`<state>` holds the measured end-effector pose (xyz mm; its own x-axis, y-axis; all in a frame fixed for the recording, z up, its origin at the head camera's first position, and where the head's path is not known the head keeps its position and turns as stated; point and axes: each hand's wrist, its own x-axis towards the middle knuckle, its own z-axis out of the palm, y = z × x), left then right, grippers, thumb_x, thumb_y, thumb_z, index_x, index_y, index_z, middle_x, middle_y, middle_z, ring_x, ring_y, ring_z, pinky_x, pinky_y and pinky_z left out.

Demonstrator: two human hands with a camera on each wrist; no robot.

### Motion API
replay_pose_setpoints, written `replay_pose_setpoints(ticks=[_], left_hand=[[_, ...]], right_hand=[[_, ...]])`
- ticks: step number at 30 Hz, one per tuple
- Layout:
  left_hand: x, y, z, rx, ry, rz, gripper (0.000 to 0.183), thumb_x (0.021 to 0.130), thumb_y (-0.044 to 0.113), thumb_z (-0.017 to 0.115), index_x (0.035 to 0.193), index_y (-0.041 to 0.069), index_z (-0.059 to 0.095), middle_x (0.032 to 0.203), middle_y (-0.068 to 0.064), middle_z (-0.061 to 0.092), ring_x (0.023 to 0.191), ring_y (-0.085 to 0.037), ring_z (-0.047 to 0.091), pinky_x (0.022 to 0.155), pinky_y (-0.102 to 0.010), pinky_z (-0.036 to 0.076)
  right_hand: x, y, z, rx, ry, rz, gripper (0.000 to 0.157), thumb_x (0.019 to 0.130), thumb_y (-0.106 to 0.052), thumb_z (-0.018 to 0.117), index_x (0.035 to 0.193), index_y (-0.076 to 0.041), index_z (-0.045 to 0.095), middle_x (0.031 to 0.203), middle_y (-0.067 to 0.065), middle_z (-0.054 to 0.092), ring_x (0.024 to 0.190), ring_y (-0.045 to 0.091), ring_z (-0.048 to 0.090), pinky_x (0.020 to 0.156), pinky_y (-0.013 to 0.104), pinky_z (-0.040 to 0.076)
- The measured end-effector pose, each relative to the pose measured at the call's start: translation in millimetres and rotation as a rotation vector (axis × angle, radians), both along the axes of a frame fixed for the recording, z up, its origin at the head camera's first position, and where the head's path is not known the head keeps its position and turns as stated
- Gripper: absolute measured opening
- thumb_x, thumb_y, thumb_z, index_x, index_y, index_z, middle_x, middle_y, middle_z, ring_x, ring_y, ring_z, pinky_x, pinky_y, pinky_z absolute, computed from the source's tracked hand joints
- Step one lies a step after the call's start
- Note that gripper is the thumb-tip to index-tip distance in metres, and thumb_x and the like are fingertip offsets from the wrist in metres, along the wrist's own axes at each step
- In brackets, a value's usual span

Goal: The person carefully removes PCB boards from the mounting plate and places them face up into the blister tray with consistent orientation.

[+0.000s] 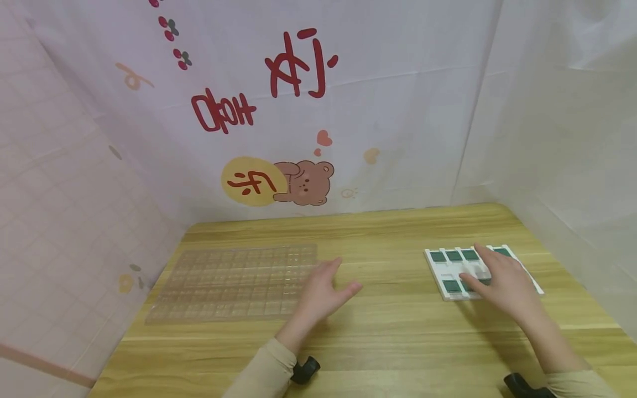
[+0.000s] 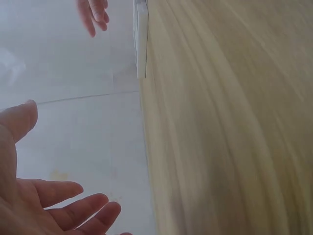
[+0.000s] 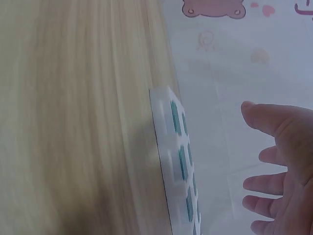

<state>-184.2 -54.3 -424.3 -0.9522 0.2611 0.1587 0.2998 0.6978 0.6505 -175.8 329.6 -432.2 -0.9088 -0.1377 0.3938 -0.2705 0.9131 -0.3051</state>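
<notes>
On the right of the table lies a white tray (image 1: 450,269) with green square pieces (image 1: 455,256) in its slots. My right hand (image 1: 507,282) hovers over its right part, thumb and fingers apart, and hides some of the slots. The right wrist view shows the white tray (image 3: 164,147) from the side, with my right hand (image 3: 288,171) off its surface and nothing in the fingers. My left hand (image 1: 320,290) is spread near the right end of a clear gridded plastic tray (image 1: 229,284). In the left wrist view my left hand (image 2: 44,196) holds nothing.
The wood-grain table (image 1: 378,331) carries both trays, with bare wood between them. A white curtain (image 1: 398,110) with a printed bear (image 1: 306,185) hangs behind the table, and cloth hangs along both sides.
</notes>
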Motion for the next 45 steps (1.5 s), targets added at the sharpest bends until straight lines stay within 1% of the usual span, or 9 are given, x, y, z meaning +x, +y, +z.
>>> replay_pose_setpoints(ticks=[5,10,12,18,24,32,36,40,45], left_hand=[[0.8,14,0.0,0.046,-0.047,-0.014,0.078,0.087,0.053,0.068,0.145,0.005,0.048,0.142,-0.017,0.052,0.131,-0.035,0.047,0.106,-0.052,0.039],[1.7,26,-1.1,0.073,-0.065,-0.012,0.078,0.085,0.051,0.072,0.145,0.006,0.049,0.135,-0.012,0.057,0.115,-0.028,0.059,0.092,-0.045,0.050],[1.6,31,-1.6,0.083,-0.065,-0.017,0.078,0.085,0.051,0.072,0.144,0.006,0.049,0.133,-0.011,0.059,0.111,-0.026,0.061,0.088,-0.042,0.051],[-0.1,42,-1.4,0.121,-0.078,-0.028,0.078,0.085,0.051,0.072,0.143,0.005,0.051,0.132,-0.008,0.060,0.108,-0.022,0.062,0.085,-0.037,0.052],[0.1,52,-1.8,0.199,-0.128,-0.030,0.078,0.084,0.050,0.074,0.143,0.004,0.051,0.134,-0.010,0.059,0.109,-0.024,0.062,0.085,-0.037,0.052],[1.2,66,-2.9,0.268,-0.154,-0.030,0.076,0.083,0.046,0.077,0.141,0.004,0.053,0.132,-0.009,0.061,0.108,-0.025,0.064,0.082,-0.031,0.053],[1.6,73,-3.0,0.310,-0.191,-0.023,0.074,0.082,0.043,0.078,0.140,0.003,0.054,0.131,-0.010,0.062,0.106,-0.026,0.065,0.079,-0.029,0.053],[1.0,80,-2.4,0.320,-0.215,-0.007,0.072,0.082,0.042,0.079,0.139,0.005,0.055,0.129,-0.008,0.063,0.105,-0.025,0.066,0.077,-0.027,0.053],[-0.8,91,-1.4,0.309,-0.212,-0.001,0.071,0.081,0.040,0.080,0.137,0.005,0.057,0.128,-0.008,0.064,0.102,-0.023,0.067,0.077,-0.025,0.052]], right_hand=[[0.5,18,-1.1,-0.024,-0.060,-0.047,0.077,0.089,-0.038,0.072,0.139,0.013,0.043,0.130,0.041,0.048,0.114,0.063,0.042,0.090,0.073,0.032],[-2.8,33,-3.8,-0.050,-0.079,-0.063,0.077,0.092,-0.035,0.069,0.140,0.017,0.038,0.130,0.044,0.045,0.115,0.064,0.040,0.091,0.072,0.033],[-3.7,39,-4.7,-0.054,-0.086,-0.065,0.078,0.093,-0.035,0.069,0.141,0.017,0.037,0.131,0.044,0.044,0.116,0.064,0.040,0.092,0.072,0.033],[-7.3,53,-3.5,-0.063,-0.145,-0.087,0.080,0.096,-0.036,0.064,0.145,0.016,0.028,0.134,0.046,0.039,0.115,0.066,0.037,0.089,0.074,0.032],[-14.2,64,-0.1,-0.075,-0.181,-0.104,0.079,0.098,-0.037,0.060,0.145,0.017,0.026,0.132,0.047,0.038,0.115,0.067,0.035,0.090,0.074,0.030],[-19.3,80,0.3,-0.067,-0.242,-0.127,0.078,0.099,-0.035,0.059,0.142,0.020,0.026,0.127,0.047,0.042,0.109,0.065,0.042,0.085,0.072,0.035],[-20.9,86,0.3,-0.064,-0.294,-0.138,0.077,0.100,-0.036,0.057,0.142,0.021,0.025,0.127,0.048,0.041,0.108,0.065,0.043,0.084,0.072,0.037],[-21.0,93,-1.0,-0.065,-0.320,-0.143,0.076,0.101,-0.035,0.056,0.141,0.021,0.025,0.126,0.048,0.041,0.107,0.065,0.043,0.083,0.071,0.037],[-23.3,100,-3.6,-0.076,-0.353,-0.140,0.075,0.101,-0.035,0.054,0.141,0.021,0.025,0.127,0.048,0.040,0.109,0.065,0.043,0.083,0.070,0.037]])
